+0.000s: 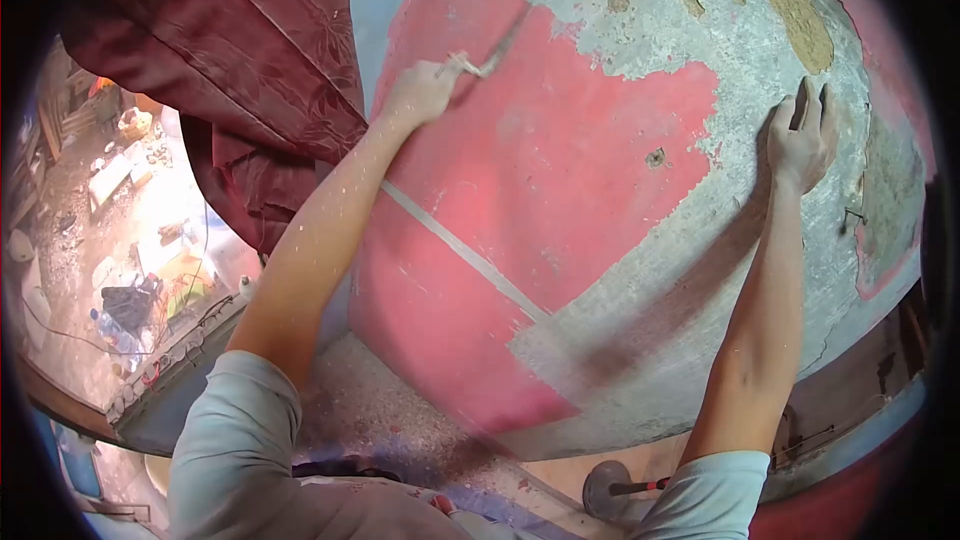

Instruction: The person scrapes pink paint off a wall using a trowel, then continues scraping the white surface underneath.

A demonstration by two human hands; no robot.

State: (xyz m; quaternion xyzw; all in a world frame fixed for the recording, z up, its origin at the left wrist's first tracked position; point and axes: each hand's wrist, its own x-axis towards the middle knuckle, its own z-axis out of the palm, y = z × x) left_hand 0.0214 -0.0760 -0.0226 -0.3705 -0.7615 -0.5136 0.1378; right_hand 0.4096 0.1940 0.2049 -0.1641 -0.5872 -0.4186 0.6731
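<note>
My left hand [425, 90] is closed round the handle of a scraper [505, 38], whose thin blade reaches up to the edge where pink paint meets bare grey plaster. The wall [560, 180] has pink paint at its middle and left, and grey plaster at the top and right. My right hand [802, 145] rests on the grey plaster at the right, fingers apart and holding nothing. Just above its fingertips is a brownish hole [802, 25] in the plaster.
A dark red curtain [270, 50] hangs beside the wall at the upper left. Rubble and a plastic bottle [112, 328] lie beyond a ledge at the left. Paint flakes cover the floor [370, 390] below. A round dark object [603, 488] stands at the bottom.
</note>
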